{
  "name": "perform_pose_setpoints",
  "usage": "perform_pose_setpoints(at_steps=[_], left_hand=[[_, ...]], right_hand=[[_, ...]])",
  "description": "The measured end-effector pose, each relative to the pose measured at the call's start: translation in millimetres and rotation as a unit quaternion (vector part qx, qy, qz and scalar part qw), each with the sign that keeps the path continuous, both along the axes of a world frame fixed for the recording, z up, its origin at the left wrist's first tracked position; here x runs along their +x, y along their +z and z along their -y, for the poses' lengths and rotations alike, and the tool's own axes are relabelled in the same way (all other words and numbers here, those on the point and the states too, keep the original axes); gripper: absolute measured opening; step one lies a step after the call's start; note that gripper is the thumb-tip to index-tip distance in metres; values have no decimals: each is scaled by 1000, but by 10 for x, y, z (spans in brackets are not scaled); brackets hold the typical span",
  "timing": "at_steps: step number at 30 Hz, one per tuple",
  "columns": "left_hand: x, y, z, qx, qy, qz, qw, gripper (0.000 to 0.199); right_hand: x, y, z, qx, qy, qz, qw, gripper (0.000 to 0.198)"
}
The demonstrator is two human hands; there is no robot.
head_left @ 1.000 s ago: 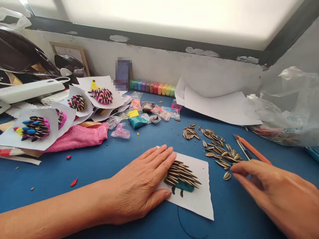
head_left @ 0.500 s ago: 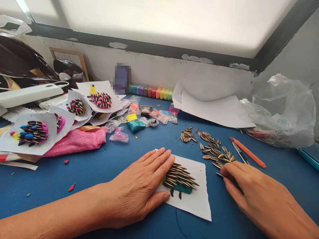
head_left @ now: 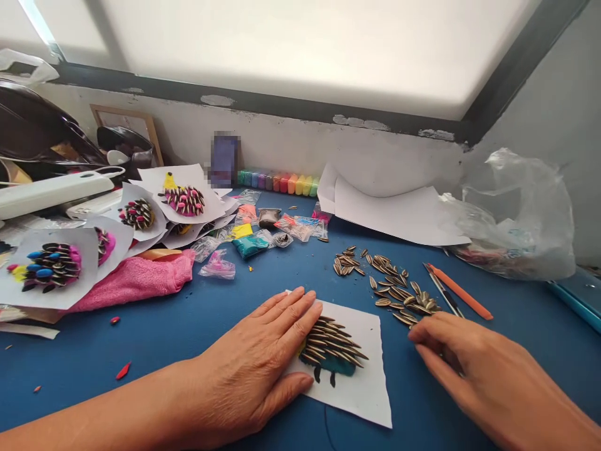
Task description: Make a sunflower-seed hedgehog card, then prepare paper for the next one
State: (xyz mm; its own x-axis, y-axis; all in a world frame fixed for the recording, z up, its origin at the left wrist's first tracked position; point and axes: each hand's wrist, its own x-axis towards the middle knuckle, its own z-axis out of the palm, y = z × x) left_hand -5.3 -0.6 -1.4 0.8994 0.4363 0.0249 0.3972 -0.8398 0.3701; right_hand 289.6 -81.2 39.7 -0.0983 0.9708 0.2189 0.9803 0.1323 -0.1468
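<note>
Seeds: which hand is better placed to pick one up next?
Likely the right hand: it is close beside the loose seeds, while the left hand lies flat on the paper, farther from them.

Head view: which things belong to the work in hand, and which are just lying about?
Apparently in use:
white sheet under the left hand
seed-covered teal figure
loose seeds by the right hand

Apparently lying about:
pink cloth
plastic bag
picture frame
</note>
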Motion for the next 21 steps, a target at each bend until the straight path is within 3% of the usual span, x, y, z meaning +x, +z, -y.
perform_pose_setpoints(at_steps=[3, 7, 21], left_hand=[[-3, -23, -2, 7, 4, 2, 1000, 71], [8, 3, -8, -1, 1, 4, 1000, 70], [23, 54, 8, -31, 10, 10, 999, 70]], right_hand=[[9, -65, -18, -50, -19, -11, 999, 13], [10, -88, -14, -66, -32, -12, 997, 12], [21, -141, -7, -21, -10, 23, 999, 14]])
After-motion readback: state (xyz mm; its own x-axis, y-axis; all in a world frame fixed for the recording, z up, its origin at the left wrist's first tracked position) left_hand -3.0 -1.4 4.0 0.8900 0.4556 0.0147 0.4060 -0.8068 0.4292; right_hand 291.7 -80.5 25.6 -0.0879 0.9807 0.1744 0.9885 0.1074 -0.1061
